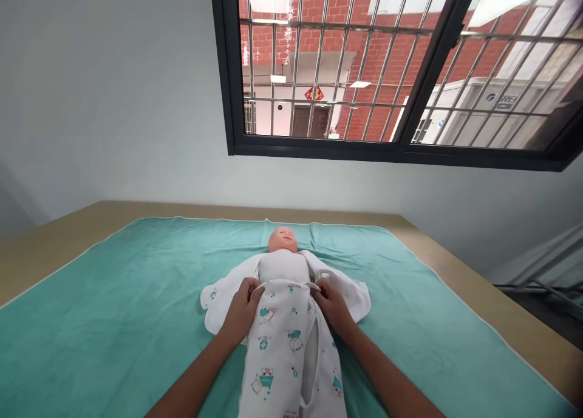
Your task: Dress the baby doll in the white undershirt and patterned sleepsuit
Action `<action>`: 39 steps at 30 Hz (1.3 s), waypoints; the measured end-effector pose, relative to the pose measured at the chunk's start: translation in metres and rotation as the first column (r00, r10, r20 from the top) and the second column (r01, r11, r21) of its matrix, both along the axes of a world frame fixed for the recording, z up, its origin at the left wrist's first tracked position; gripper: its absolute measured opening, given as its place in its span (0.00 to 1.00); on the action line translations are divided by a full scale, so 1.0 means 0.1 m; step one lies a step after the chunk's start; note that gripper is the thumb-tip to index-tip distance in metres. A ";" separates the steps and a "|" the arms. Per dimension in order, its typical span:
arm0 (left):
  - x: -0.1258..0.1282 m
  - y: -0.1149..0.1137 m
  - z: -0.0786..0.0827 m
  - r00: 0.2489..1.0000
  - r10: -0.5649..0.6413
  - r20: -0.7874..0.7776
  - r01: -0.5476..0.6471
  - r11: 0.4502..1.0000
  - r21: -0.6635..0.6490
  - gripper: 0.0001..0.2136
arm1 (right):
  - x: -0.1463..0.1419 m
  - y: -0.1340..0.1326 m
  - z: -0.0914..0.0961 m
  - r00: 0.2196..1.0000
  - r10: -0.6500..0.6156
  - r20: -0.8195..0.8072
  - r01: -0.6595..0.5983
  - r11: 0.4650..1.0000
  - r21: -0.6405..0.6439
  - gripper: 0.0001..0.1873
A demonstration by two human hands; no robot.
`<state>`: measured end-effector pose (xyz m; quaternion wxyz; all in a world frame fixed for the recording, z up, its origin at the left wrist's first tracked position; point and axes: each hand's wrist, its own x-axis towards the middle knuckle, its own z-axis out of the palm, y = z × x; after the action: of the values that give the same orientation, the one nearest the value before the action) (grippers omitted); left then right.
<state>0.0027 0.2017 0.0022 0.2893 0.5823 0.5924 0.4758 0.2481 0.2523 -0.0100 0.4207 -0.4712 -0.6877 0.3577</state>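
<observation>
Pinching the far edge of the printed white garment [281,345] at left with the left hand [243,308] and at right with the right hand [333,305], both equally close, with its length running nearward, away from the doll's head [283,240].

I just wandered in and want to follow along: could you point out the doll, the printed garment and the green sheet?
Doll [283,240]: head view, on its head.
Printed garment [279,345]: head view, on its patterned front.
Green sheet [127,321]: head view, on a bare stretch left of the doll.
</observation>
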 end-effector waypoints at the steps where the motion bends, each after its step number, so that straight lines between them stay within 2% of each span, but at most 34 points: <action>1: -0.02 -0.01 -0.01 0.999 -0.038 0.014 0.039 0.999 -0.011 0.12 | -0.01 0.00 -0.03 1.000 0.000 -0.001 0.000 1.000 0.004 0.15; 5: -0.10 -0.04 -0.03 0.983 -0.180 0.036 0.178 0.983 0.042 0.09 | -0.01 -0.01 -0.06 0.997 0.051 -0.054 -0.045 0.993 0.112 0.06; 7: -0.11 -0.04 -0.04 0.984 -0.177 0.032 0.175 0.982 0.067 0.08 | 0.02 0.01 -0.07 0.992 0.123 -0.041 -0.116 0.984 0.135 0.18; 9: -0.10 -0.03 -0.05 0.988 -0.155 0.015 0.155 0.987 0.034 0.10 | 0.05 0.06 -0.06 0.983 0.179 0.029 -0.181 0.975 0.126 0.30; 11: -0.08 -0.01 -0.05 0.993 -0.113 -0.024 0.113 0.994 0.003 0.09 | 0.09 0.10 -0.04 0.973 0.195 0.125 -0.212 0.967 0.144 0.33; 13: -0.05 0.04 -0.04 0.996 -0.056 -0.063 0.056 0.998 0.000 0.07 | 0.11 0.15 0.02 0.959 0.184 0.216 -0.223 0.959 0.174 0.30; 16: 0.00 0.19 -0.03 0.997 0.031 -0.073 -0.030 0.999 0.021 0.05 | 0.07 0.26 0.15 0.954 0.114 0.276 -0.172 0.966 0.195 0.20; 19: 0.11 0.37 -0.03 0.994 0.105 -0.028 -0.103 0.994 0.045 0.07 | -0.03 0.42 0.22 0.972 0.009 0.236 -0.055 0.981 0.188 0.14; 23: 0.19 0.47 -0.10 0.985 0.159 0.063 -0.161 0.986 0.032 0.07 | -0.12 0.60 0.12 0.984 -0.114 0.134 0.093 0.984 0.150 0.12; 25: 0.16 0.44 -0.12 0.985 0.152 0.078 -0.155 0.988 0.026 0.10 | -0.13 0.62 0.04 0.987 -0.131 0.098 0.118 0.985 0.128 0.10; 28: 0.08 0.37 -0.13 0.990 0.134 0.037 -0.135 0.989 0.053 0.13 | -0.12 0.57 -0.02 0.994 -0.095 0.062 0.087 0.990 0.111 0.09; 31: 0.02 0.33 -0.11 0.997 0.074 -0.033 -0.070 0.991 0.111 0.10 | -0.09 0.52 -0.01 0.999 -0.028 0.019 0.026 0.995 0.100 0.10; 35: 0.00 0.35 -0.04 0.998 0.008 -0.060 0.002 0.986 0.165 0.09 | -0.08 0.51 0.10 0.995 0.094 -0.017 -0.092 0.990 0.106 0.13; 39: 0.01 0.40 0.17 0.995 -0.071 -0.073 0.082 0.985 0.153 0.08 | -0.12 0.47 0.27 0.977 0.213 -0.004 -0.208 0.958 0.199 0.10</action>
<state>0.0033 0.2413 0.0189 0.2408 0.6413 0.5400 0.4890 0.2360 0.2994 0.0173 0.4336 -0.3470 -0.7607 0.3362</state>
